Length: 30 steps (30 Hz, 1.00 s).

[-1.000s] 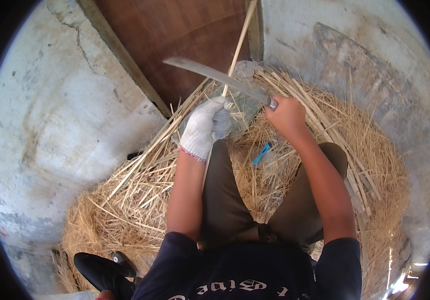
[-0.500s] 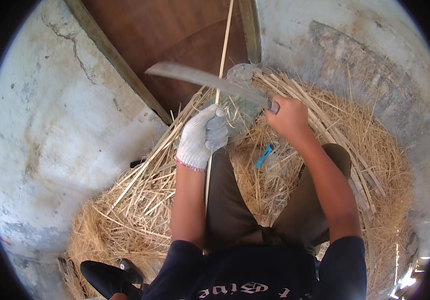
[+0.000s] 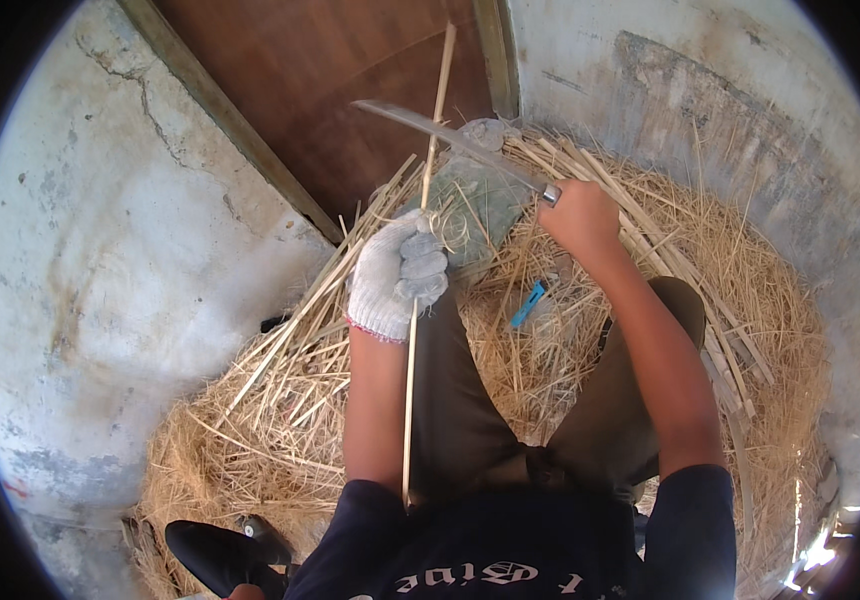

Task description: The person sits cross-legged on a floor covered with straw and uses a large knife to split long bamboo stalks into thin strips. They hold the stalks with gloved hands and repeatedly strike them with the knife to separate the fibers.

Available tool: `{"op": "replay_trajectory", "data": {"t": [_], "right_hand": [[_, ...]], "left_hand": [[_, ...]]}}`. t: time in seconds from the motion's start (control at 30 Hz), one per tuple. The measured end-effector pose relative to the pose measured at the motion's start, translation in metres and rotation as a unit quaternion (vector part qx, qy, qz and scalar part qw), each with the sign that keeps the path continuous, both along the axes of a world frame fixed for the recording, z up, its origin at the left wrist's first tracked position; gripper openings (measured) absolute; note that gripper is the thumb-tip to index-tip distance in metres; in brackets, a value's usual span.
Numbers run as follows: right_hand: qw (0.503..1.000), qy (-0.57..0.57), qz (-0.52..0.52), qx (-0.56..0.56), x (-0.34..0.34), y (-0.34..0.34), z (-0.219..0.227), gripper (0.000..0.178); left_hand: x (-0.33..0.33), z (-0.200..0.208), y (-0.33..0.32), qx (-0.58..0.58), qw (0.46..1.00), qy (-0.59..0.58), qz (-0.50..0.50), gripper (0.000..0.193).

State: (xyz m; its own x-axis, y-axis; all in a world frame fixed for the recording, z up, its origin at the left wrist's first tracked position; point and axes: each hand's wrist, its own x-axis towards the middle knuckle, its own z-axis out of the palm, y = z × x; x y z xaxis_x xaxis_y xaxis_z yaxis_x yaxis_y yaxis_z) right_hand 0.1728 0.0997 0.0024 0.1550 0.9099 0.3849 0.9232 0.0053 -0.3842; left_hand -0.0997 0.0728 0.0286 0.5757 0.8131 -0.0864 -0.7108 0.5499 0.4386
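My left hand (image 3: 397,272), in a white knit glove with grey palm side, is closed round a thin bamboo strip (image 3: 439,105). The strip stands nearly lengthwise, its far end above the hand and its near end along my thigh. A long, slightly curved machete (image 3: 495,162) is gripped in my bare right hand (image 3: 584,225). Its blurred blade points left and crosses the strip beyond the glove; whether the two touch I cannot tell. Fine curled shavings (image 3: 457,228) hang by the gloved fingers.
A blue cutter-like tool (image 3: 528,304) lies on straw-coloured shavings (image 3: 510,370) between my legs. Bamboo strips (image 3: 640,235) are piled to the right, more (image 3: 295,335) to the left. A greenish sheet (image 3: 480,205) lies ahead, before a brown door (image 3: 340,90). Stained walls (image 3: 100,250) curve round.
The bamboo strip has slid toward me, so its far end now shows. The machete's tip has shifted right and its blade angles differently. My gloved hand has moved slightly left.
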Motion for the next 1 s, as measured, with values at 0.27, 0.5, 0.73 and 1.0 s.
{"op": "replay_trajectory", "data": {"t": [0.27,0.5,0.73,1.0], "right_hand": [[0.994,-0.016,0.1,0.046,0.0,-0.01,0.005,0.022],[0.998,0.011,0.06,0.034,-0.008,-0.009,0.006,0.021],[0.999,0.044,0.013,-0.002,0.001,-0.002,0.003,0.021],[0.999,0.03,0.012,-0.01,0.01,0.001,0.007,0.019]], "left_hand": [[-0.002,0.003,-0.003,0.005,1.0,0.012,-0.011,0.024],[-0.002,-0.003,-0.008,-0.006,0.999,-0.033,-0.026,0.027],[0.001,-0.004,-0.013,-0.007,0.999,-0.039,-0.028,0.03],[0.002,0.0,-0.018,0.014,0.999,0.032,-0.028,0.025]]}}
